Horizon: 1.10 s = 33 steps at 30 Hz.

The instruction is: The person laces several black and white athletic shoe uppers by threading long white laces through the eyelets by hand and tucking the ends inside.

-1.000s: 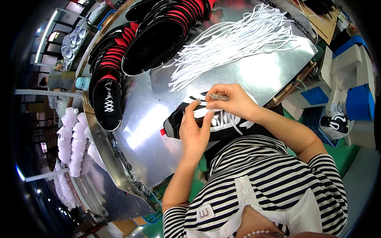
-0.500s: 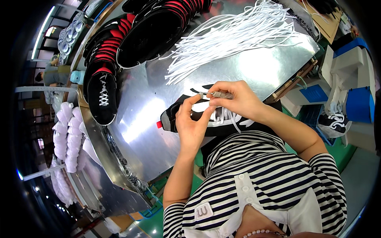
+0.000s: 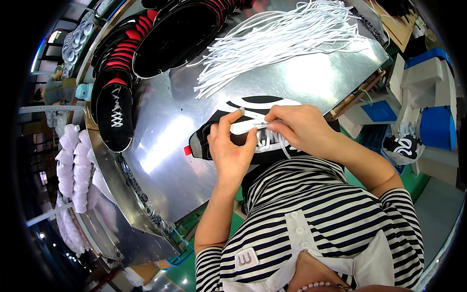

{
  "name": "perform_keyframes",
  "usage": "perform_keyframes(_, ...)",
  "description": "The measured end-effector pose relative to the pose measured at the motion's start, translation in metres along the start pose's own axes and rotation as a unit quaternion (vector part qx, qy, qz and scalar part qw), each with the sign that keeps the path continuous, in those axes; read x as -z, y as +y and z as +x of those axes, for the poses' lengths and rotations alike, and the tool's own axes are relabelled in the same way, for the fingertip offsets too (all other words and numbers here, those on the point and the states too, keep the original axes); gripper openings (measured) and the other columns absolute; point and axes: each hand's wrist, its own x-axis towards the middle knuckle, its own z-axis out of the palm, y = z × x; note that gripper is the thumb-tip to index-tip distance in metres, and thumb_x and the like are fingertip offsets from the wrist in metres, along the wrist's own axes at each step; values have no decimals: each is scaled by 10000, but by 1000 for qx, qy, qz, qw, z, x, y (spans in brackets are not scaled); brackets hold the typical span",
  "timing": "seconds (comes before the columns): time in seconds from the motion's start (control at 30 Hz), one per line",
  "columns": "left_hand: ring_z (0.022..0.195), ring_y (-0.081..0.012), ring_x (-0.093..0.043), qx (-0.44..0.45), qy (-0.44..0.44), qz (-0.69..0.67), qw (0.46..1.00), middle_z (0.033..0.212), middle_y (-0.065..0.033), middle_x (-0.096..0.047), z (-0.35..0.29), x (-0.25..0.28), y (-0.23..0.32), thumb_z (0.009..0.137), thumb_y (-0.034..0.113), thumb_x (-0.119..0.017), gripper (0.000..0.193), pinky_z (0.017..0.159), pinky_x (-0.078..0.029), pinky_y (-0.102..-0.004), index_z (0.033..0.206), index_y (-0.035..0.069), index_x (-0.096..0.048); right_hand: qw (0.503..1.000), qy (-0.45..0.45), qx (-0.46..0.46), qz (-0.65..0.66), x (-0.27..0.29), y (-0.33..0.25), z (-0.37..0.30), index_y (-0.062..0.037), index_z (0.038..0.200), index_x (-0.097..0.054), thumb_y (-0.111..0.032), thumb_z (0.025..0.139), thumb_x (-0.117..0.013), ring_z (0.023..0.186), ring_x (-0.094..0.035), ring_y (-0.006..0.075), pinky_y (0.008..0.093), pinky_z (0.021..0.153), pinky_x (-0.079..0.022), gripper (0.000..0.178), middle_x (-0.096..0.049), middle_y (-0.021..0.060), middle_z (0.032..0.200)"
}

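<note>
**Shoe (image 3: 260, 155) Under Both Hands at the Counter (image 3: 158, 187) Edge**

Head view: The black-and-white shoe lies at the near edge of the counter, red tab to the left. Left hand (image 3: 227, 148): thumb and forefinger spread wide, tips touching the shoe. Right hand (image 3: 304, 129): thumb and forefinger narrow, beside the white strip; cannot tell what they grip. Loose white laces (image 3: 277, 46) lie beyond; black-and-red shoes (image 3: 111, 114) stand in rows at left.

My hands (image 3: 227, 152) (image 3: 309, 130): two | sneaker upper in my grip (image 3: 266, 141): one | white shoelace heap (image 3: 277, 41): one, strands uncountable | rows of black-red uppers (image 3: 116, 80) (image 3: 177, 39): two
</note>
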Motion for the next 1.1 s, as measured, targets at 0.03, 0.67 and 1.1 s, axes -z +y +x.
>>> perform_keyframes(0.03,791,-206,-566,8,-2,-40,999,904,-99,-608,-1,-2,-2,744,118,-767,434,738,-455,-337,1158,77,-644,1000,9,8,-8,-2,0,2,-43,947,-617,-180,894,-642,698,-657,329,433,593,-484,149,-669,115,739)
perform_keyframes(0.67,847,-78,-586,43,9,-167,985,935,-29,-649,18,-11,5,821,-11,-702,455,753,-492,-240,1249,14,-550,990,96,-56,82,-3,31,-4,-25,1097,-616,-146,935,-625,750,-675,219,315,662,-516,202,-674,128,931)
perform_keyframes(1.1,968,-170,-593,-68,19,52,996,1126,-115,-653,10,29,17,894,36,-642,376,901,-432,-305,1253,-3,-536,976,195,-53,82,-6,43,-2,-77,987,-611,-241,867,-695,648,-647,264,367,562,-479,220,-660,68,783)
